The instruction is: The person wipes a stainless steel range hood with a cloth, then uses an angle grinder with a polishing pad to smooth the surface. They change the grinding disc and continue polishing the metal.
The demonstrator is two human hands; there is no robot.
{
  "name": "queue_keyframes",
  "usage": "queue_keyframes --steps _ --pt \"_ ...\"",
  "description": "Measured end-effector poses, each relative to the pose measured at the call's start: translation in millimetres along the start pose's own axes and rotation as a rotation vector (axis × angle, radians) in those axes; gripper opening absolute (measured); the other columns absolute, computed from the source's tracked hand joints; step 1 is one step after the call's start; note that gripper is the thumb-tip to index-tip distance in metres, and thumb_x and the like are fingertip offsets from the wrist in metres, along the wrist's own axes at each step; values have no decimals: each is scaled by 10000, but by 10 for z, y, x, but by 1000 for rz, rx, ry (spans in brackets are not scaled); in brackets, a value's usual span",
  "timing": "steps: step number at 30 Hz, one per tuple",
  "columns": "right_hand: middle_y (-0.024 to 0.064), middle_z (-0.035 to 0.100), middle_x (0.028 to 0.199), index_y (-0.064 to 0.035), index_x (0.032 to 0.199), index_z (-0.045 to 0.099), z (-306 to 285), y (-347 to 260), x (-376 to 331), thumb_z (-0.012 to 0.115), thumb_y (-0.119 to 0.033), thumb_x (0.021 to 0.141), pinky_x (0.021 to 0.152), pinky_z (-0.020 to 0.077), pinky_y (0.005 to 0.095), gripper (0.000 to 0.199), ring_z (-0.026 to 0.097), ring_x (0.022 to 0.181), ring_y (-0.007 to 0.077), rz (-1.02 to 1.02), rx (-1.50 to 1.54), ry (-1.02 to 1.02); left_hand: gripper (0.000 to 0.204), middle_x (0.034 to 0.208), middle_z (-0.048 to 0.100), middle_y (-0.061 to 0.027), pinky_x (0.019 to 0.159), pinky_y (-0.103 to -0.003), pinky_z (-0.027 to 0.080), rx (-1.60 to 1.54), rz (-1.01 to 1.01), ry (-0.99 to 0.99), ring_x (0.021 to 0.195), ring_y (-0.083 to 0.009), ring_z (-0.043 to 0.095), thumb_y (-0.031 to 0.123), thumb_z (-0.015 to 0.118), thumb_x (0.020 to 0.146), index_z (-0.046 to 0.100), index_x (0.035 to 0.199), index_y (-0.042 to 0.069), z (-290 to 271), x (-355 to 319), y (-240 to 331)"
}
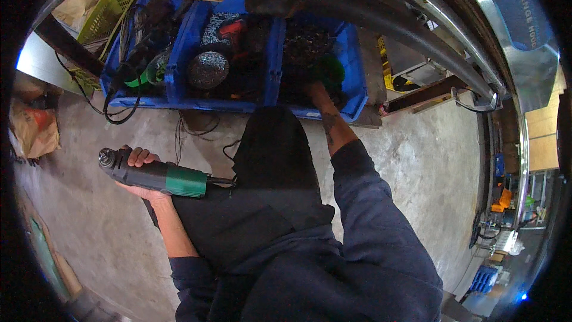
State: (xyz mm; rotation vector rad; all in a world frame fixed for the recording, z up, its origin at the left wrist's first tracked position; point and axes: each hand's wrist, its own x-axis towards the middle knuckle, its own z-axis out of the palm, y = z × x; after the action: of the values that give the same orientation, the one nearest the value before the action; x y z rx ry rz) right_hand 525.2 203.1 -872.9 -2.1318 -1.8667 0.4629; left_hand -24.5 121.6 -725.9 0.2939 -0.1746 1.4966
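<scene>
My left hand is wrapped around a black and green angle grinder, lying across my palm above my thigh. Its round metal spindle end points left and bears no disc that I can see. A dark cord leaves its right end. My right hand reaches down into the right-hand blue bin, which holds many small dark parts. A green round item sits close to that hand. Shadow hides the right fingers, so whether they grip anything does not show.
The middle blue bin contains a round metal dish of small pieces and a red-and-black tool. Cables and tools crowd the left bin. A dark beam crosses overhead. A green basket stands far left.
</scene>
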Motion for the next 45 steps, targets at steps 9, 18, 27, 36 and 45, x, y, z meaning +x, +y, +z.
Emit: queue_keyframes --steps 9,18,27,36,45 --pt "156 745 1173 -107 1156 751 -70 -297 0 682 -470 912 919 593 483 442 718 1138 335 414 -213 40 608 967 541 -47 938 -387 473 -49 -20 -2 919 -194 539 324 707 903 519 1373 -13 -47 34 -32" --pt "156 779 961 -113 923 803 -951 -128 -544 663 -178 868 751 628 463 165 771 906 346 289 -620 90 661 995 539 -57 966 -405 471 -23 4 39 949 -205 546 323 735 868 492 1399 13 -126 -17 37" --pt "113 788 985 -136 933 820 -849 218 -606 670 -176 877 776 630 418 165 771 946 302 159 -765 -13 649 1060 578 -92 933 -407 514 8 76 201 951 -227 575 549 644 925 514 1330 58 -188 -14 -5" --pt "129 785 1049 -124 943 813 -854 197 -650 668 -203 870 806 630 453 181 769 962 326 159 -690 -117 704 1097 613 -184 834 -382 590 190 164 450 907 -277 636 672 597 961 520 1267 43 -194 14 59" --pt "209 757 1093 -86 1064 763 -971 261 -588 659 -275 909 865 604 522 265 741 1025 404 276 -535 -39 798 1057 639 -151 826 -351 584 198 224 601 900 -237 642 662 558 958 521 1336 -41 -169 3 28"
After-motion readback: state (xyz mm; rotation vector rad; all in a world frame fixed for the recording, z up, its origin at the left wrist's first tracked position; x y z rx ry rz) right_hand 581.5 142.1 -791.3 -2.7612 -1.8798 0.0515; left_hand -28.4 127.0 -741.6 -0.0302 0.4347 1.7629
